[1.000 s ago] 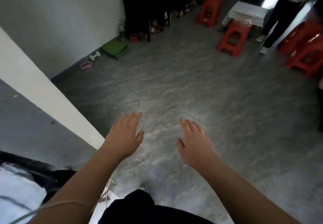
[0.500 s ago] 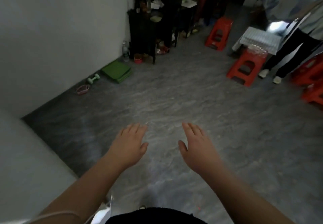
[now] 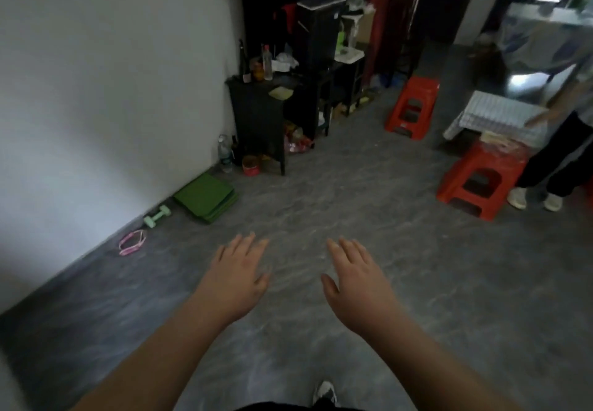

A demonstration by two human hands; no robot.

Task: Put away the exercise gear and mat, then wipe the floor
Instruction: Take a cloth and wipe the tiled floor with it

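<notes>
- While both hands are out in front with nothing in them, we're at the approach step: our left hand (image 3: 236,277) is flat, fingers straight and slightly spread, palm down; our right hand (image 3: 357,277) is the same. Neither touches anything.
- Gear sits along the base of the white wall (image 3: 112,89), ahead and to our left: folded green foam exercise mat (image 3: 207,198) nearest the black shelving unit (image 3: 256,121), small mint-green dumbbell (image 3: 157,216) just beside it, pink looped resistance band (image 3: 132,242) a bit further along toward us.
- All three look to be lying flat on the grey stone-pattern floor (image 3: 337,202), apart from each other. Judgement: the gear may already be stowed by the wall, or still awaits pickup; we can't tell from this.
- If pickup is next: turn left, close in on the wall and crouch before reaching. Don't stretch from here; the items are well apart from our hands.
- Take the small items first: band pinched in one hand, dumbbell gripped round its handle in the other. Mat last, two hands under the folded stack so the layers don't splay.
- Risks: the mat is near a plastic water bottle (image 3: 225,153) and a red tin (image 3: 251,165) at the shelf foot, so lift it away from them, not sideways into them.
- No cloth or mop visible for the wiping step; it needs locating.
- Another person (image 3: 552,153) stands by the red plastic stools (image 3: 481,179) on the right, clear of our path.
</notes>
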